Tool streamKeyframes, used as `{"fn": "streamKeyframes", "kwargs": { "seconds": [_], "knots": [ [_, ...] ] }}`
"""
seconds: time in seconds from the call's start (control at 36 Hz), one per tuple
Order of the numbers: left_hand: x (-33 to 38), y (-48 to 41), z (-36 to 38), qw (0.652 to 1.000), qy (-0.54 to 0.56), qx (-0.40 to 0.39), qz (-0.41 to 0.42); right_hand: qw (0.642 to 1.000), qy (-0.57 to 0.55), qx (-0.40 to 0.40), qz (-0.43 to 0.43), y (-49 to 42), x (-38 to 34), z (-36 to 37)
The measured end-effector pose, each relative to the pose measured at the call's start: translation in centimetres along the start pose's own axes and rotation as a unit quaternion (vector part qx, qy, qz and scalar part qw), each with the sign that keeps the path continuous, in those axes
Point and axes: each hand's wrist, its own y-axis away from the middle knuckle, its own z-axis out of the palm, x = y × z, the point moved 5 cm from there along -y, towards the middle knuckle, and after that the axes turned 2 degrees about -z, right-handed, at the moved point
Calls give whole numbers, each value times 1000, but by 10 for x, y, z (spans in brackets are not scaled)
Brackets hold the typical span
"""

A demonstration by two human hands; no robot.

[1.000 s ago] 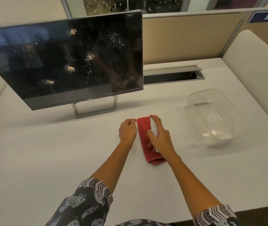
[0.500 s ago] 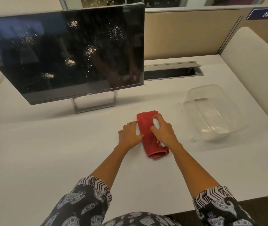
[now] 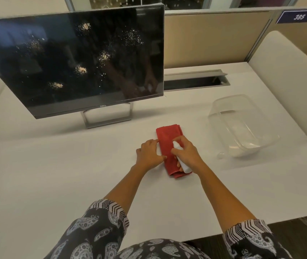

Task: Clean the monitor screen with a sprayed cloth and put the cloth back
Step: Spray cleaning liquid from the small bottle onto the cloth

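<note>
A folded red cloth [image 3: 167, 141] lies flat on the white desk [image 3: 55, 174] in front of me. My right hand [image 3: 188, 156] grips a small white spray bottle [image 3: 180, 157] just over the cloth, nozzle pointing away from me. My left hand [image 3: 149, 154] rests on the desk with its fingertips touching the cloth's left edge. The dark monitor screen [image 3: 78, 58] stands behind at the left, speckled with several pale dusty patches.
A clear plastic container [image 3: 242, 126] sits on the desk to the right of the cloth. Behind the monitor's right side is a cable slot [image 3: 193, 81] in the desk. Cream partitions bound the desk on the right and back.
My left hand went from a loose fist beside the cloth to lying flat against its left edge. The right hand with the bottle has stayed over the cloth.
</note>
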Motion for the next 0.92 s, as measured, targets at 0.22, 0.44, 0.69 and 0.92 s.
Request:
{"fn": "streamKeyframes", "kwargs": {
  "seconds": [0.22,0.44,0.69,0.92],
  "knots": [
    [-2,3,2,1000,-10,1,2,998,-25,58,-20,6,5,2],
    [-4,5,5,1000,-15,1,3,999,-10,-7,-48,5,10,2],
    [-5,6,3,1000,-22,7,11,985,-42,57,-158,18,-9,-9],
    [-4,6,3,999,-31,4,19,977,-202,7,-66,10,-3,-12]
  ]
}}
